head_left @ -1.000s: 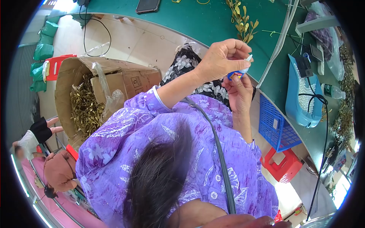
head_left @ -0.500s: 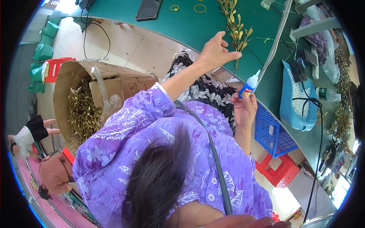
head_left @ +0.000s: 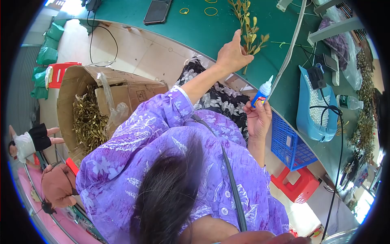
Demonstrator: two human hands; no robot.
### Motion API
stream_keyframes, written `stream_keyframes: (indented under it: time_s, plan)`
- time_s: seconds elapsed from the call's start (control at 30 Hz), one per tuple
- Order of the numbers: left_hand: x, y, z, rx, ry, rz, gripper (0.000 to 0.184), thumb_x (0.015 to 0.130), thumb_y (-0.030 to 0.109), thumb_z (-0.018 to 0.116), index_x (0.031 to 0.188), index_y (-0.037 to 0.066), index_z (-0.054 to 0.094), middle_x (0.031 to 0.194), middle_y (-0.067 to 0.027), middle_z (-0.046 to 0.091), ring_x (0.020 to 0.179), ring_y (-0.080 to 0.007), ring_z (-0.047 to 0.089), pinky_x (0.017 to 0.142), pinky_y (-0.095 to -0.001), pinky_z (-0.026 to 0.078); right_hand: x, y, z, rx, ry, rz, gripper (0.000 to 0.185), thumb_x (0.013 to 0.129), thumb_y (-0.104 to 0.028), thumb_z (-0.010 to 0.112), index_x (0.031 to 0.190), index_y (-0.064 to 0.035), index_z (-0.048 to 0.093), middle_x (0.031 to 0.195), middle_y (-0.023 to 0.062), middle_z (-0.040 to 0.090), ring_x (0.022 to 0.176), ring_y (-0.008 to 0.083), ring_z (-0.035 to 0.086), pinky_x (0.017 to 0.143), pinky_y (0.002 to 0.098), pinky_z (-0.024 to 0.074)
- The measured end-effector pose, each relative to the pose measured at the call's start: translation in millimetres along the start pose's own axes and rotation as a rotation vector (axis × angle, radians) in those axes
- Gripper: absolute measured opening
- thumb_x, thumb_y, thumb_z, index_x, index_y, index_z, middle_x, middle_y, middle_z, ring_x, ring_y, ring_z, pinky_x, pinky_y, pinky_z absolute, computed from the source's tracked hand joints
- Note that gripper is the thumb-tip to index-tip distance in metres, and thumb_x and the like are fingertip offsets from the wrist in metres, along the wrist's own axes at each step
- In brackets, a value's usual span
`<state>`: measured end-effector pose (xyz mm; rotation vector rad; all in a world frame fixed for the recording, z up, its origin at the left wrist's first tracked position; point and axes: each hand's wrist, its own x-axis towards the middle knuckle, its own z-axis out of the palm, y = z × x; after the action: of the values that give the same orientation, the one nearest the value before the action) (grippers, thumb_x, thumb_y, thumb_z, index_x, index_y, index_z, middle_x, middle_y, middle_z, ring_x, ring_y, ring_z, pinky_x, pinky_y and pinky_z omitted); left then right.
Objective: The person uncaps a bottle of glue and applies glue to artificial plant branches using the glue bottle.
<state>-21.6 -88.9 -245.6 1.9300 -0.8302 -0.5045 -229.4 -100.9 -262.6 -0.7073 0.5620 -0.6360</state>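
Observation:
My left hand [head_left: 232, 53] is palm down at the front edge of the green table [head_left: 195, 30]. Its index finger is stretched out and its thumb is apart. Beside these fingers lies a sprig with golden leaves [head_left: 250, 38]; whether they touch it is unclear. Lower right of it, my right hand [head_left: 258, 118] is closed around a small blue bottle [head_left: 260, 94] with a white nozzle. The bottle stands nearly upright, nozzle up, near the table edge.
A phone [head_left: 157, 11] and yellow rings [head_left: 211, 11] lie on the table. Right are a blue basket [head_left: 317, 110], a water bottle [head_left: 350, 102] and cables. Below are a blue crate [head_left: 290, 142] and red stool [head_left: 296, 185]. A carton [head_left: 140, 89] holds dried sprigs; other people are left.
My hands have moved apart, uncovering the bottle, which stays in my right hand. My left hand has gone up and left, then extended its index finger beside the sprig.

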Motion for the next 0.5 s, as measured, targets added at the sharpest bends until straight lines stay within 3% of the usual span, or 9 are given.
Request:
stream_keyframes:
  time_s: [0.13, 0.3, 0.5]
  plan:
    - [-2, -12, -3, -0.146, 0.063, 0.053, 0.082, 0.069, 0.018, 0.068, 0.132, -0.006, 0.020, 0.081, -0.0115, 0.063, 0.072, -0.0170, 0.061, 0.067, -0.0273, 0.048, 1, 0, 0, 0.001, -0.009, 0.002, 0.022, 0.082, -0.011, 0.058, 0.101, 0.0001, 0.054, 0.090, 0.0109, 0.059, 0.072, 0.0170, 0.059, 0.063, 0.0299, 0.0505]
    - [-4, -19, -8, -0.505, -0.026, -0.024, 0.049, 0.076, 0.008, 0.060, 0.119, -0.006, 0.043, 0.086, -0.0098, 0.062, 0.074, -0.0131, 0.060, 0.065, -0.0232, 0.048, 3, -1, 0, -0.006, 0.004, 0.012, 0.022, 0.082, -0.012, 0.058, 0.100, 0.0004, 0.054, 0.089, 0.0109, 0.060, 0.072, 0.0168, 0.058, 0.063, 0.0299, 0.0504]
    - [-9, -22, -20, -0.843, -0.110, -0.098, 0.034, 0.084, 0.013, 0.057, 0.116, 0.001, 0.050, 0.097, -0.0038, 0.060, 0.080, -0.0099, 0.058, 0.068, -0.0200, 0.046, 5, -4, -2, 0.005, -0.011, -0.005, 0.021, 0.081, -0.010, 0.059, 0.099, 0.0000, 0.054, 0.089, 0.0118, 0.060, 0.072, 0.0183, 0.060, 0.062, 0.0305, 0.0515]
